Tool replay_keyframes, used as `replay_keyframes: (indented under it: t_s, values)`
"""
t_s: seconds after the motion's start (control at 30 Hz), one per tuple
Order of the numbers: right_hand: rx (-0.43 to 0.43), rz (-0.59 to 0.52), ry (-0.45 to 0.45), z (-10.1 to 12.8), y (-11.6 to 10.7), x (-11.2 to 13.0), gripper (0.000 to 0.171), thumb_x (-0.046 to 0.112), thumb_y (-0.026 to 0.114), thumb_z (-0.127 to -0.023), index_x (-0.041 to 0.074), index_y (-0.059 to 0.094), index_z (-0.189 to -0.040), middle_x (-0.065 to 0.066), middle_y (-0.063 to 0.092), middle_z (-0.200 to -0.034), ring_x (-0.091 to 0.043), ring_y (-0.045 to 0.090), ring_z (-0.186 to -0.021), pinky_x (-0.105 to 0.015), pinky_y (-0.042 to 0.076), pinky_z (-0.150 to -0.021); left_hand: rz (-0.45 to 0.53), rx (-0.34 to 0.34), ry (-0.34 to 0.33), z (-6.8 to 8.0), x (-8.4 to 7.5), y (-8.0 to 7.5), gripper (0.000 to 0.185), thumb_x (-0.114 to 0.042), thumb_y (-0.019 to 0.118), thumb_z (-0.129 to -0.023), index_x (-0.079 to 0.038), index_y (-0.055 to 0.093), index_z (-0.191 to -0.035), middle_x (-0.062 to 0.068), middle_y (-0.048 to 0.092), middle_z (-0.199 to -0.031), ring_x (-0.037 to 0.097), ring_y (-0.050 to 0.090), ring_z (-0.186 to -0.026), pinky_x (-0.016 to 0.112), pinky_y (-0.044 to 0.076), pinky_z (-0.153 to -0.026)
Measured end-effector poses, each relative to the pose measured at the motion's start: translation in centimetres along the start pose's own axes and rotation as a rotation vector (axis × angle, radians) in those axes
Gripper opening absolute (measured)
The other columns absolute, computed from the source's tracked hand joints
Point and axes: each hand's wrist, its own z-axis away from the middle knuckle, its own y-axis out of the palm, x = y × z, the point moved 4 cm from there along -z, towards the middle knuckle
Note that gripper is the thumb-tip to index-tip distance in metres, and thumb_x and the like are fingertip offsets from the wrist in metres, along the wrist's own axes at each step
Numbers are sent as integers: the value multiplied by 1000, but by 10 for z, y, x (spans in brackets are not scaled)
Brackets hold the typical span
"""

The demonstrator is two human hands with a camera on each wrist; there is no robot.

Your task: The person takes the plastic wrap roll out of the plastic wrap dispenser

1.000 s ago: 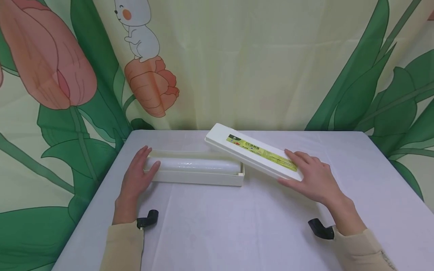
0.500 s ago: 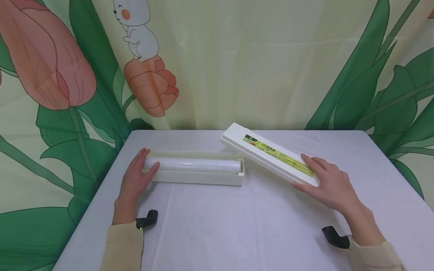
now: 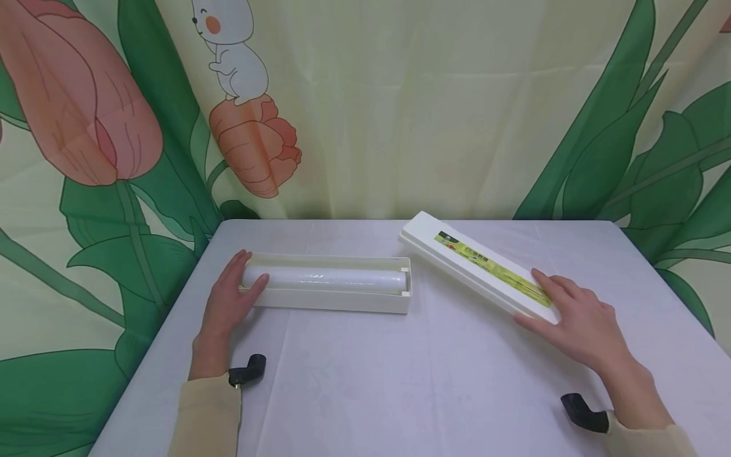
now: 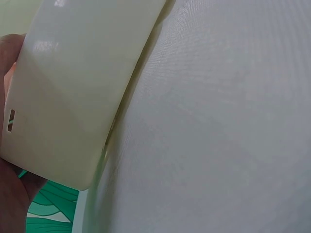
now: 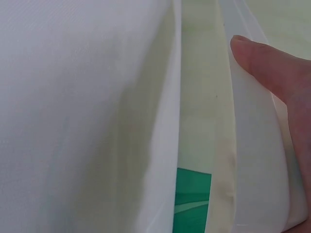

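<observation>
A white cling film box (image 3: 331,301) lies lidless on the table, with a shiny white roll of cling film (image 3: 337,279) inside. My left hand (image 3: 225,304) holds the box's left end, thumb over the front rim and fingers at the far side. In the left wrist view, the box wall (image 4: 73,92) shows a small slot near its end. To the right, my right hand (image 3: 582,320) grips the near end of the long white lid (image 3: 476,270), which slants away to the far left and bears a yellow-green label. The right thumb (image 5: 262,58) presses along the lid's side (image 5: 257,141).
A white cloth covers the table (image 3: 365,387). Behind it hangs a curtain (image 3: 400,114) printed with tulips, leaves and a white animal. Black wrist-camera mounts stick out beside both cuffs.
My right hand has carried the lid to the right and toward me, away from the box's right end. My left hand and the box have stayed in place.
</observation>
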Motion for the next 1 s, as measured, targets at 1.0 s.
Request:
replay_keyframes:
  t_s: [1.0]
  values:
    - [15, 54, 91, 10, 13, -34, 94, 69, 63, -87, 11, 37, -156, -35, 43, -133, -60, 45, -105, -74, 36, -70, 23, 7, -36, 1, 1, 1, 78, -50, 59, -99, -5, 33, -157, 19, 24, -163, 43, 23, -148, 65, 23, -114]
